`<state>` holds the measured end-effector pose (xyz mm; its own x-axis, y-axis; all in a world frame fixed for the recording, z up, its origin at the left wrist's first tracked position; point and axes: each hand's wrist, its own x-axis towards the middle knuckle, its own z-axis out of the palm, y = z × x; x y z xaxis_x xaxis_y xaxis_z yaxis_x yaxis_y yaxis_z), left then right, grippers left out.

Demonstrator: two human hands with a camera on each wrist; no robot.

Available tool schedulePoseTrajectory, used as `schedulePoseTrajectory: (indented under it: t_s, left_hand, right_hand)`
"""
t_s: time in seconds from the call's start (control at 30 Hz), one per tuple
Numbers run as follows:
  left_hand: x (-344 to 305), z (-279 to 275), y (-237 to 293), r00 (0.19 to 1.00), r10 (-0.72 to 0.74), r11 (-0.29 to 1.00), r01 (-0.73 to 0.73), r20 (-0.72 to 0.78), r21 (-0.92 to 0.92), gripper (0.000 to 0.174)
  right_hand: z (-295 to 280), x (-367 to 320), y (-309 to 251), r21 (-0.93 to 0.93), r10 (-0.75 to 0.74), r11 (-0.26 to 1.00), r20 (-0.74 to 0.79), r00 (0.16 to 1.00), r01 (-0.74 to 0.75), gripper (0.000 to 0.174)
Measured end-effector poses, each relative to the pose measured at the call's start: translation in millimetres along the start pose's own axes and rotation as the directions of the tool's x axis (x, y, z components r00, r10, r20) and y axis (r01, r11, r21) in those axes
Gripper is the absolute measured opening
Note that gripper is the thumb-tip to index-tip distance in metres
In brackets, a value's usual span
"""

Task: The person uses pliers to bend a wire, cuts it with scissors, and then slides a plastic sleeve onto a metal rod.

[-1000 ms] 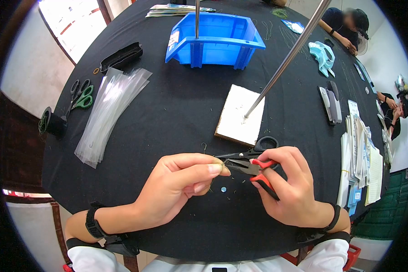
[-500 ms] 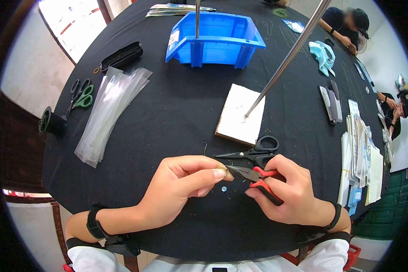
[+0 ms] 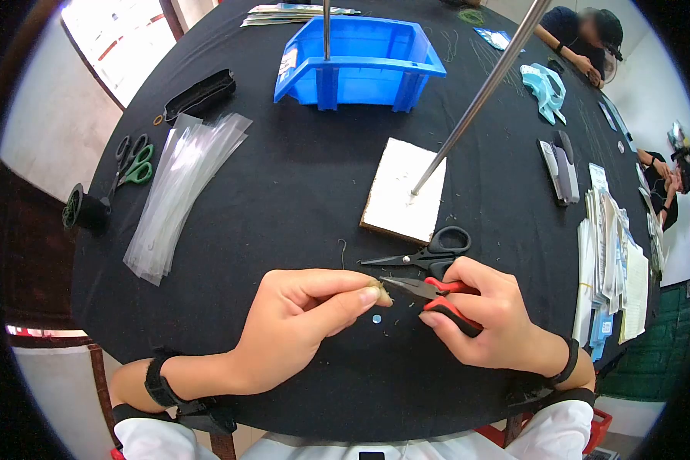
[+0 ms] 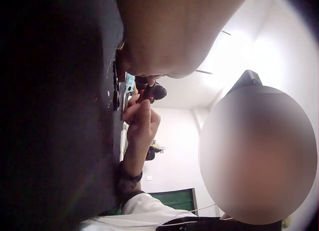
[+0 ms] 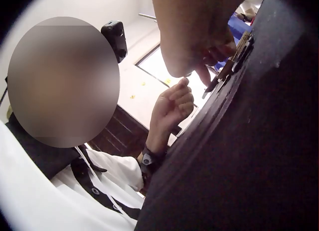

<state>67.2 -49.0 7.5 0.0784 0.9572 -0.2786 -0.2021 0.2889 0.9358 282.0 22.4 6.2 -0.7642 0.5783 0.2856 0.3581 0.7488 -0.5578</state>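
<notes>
In the head view the left hand (image 3: 303,326) pinches a small pale olive piece (image 3: 382,294) between thumb and forefinger. Opposite it, the right hand (image 3: 491,318) grips red-and-black needle-nose pliers (image 3: 454,303), whose tips meet or nearly meet that piece; exact contact cannot be told. Black scissors (image 3: 422,258) lie just beyond the pliers, and a small round bluish disc (image 3: 376,319) is on the cloth below the pinched piece. The left wrist view shows the right hand (image 4: 142,124) from the side; the right wrist view shows the left hand (image 5: 172,109) with fingers curled in.
A metal rod (image 3: 479,100) slants up from a white block (image 3: 406,192). Behind is a blue bin (image 3: 368,80); clear plastic strips (image 3: 178,192), green scissors (image 3: 140,165) and a thread spool (image 3: 88,208) lie left. A stapler (image 3: 563,169) and stacked papers (image 3: 604,261) are on the right.
The pliers and right hand have shifted slightly right and lower than a second ago, uncovering more of the black scissors. The left hand keeps its pinch, and the pale piece shows more clearly.
</notes>
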Motion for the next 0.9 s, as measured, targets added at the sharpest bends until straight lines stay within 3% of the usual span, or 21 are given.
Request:
schedulePoseTrajectory:
  t_s: [0.5,0.73,0.9]
  left_hand:
    - [-0.2,2.2,0.4,0.995,0.102,0.982,-0.100,-0.005,0.157,0.018]
    - [-1.7,2.3,1.6,0.994,0.106,0.984,-0.104,-0.004,0.146,0.017]
    - [-2.3,1.8,-2.2,0.986,0.164,0.966,-0.155,-0.029,0.208,0.014]
  right_hand:
    - [4.1,-0.1,-1.5,-0.035,-0.028,0.999,-0.042,0.999,0.026,0.021]
    - [4.9,-0.8,2.1,-0.027,-0.072,0.997,-0.051,0.996,0.071,0.022]
    - [6.9,-1.4,2.2,0.036,-0.031,0.999,-0.034,0.999,0.032,0.020]
